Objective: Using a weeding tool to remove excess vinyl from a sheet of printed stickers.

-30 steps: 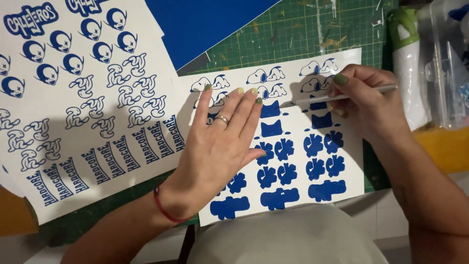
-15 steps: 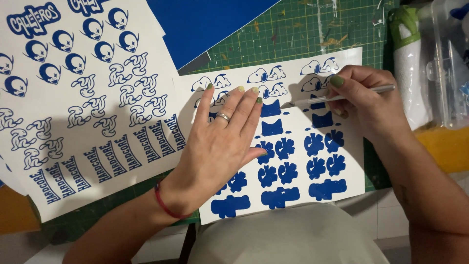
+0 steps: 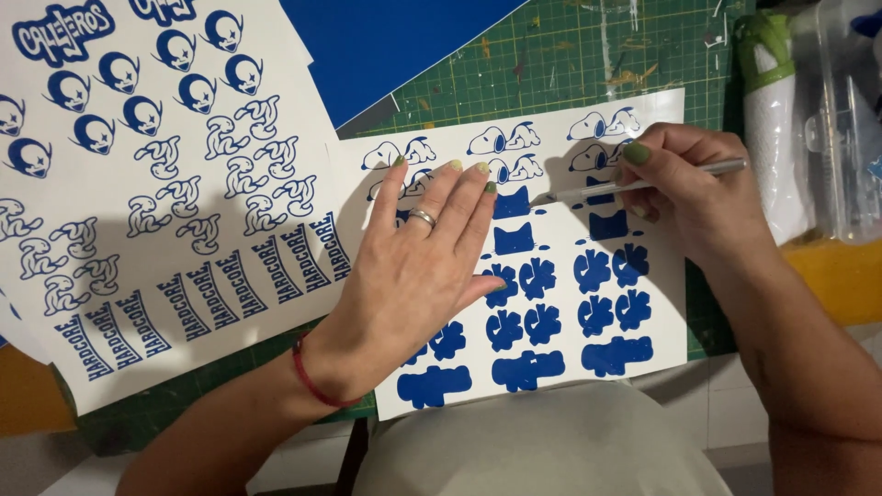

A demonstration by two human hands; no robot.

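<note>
Two hands: left (image 3: pixel 418 266) flat on sticker sheet (image 3: pixel 560 285), right (image 3: pixel 698 197) w/ tool (image 3: pixel 643 181).

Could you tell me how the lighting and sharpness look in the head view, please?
Head view: light falls from above, so the left hand casts a soft shadow leftward onto the large sticker sheet; the small sticker sheet and the thin tool in the right hand look sharp; no strong glare.

A larger sticker sheet (image 3: pixel 165 211), a plain blue sheet (image 3: pixel 395 46), a green cutting mat (image 3: pixel 570 64) and a clear plastic container (image 3: pixel 841 119).
</note>
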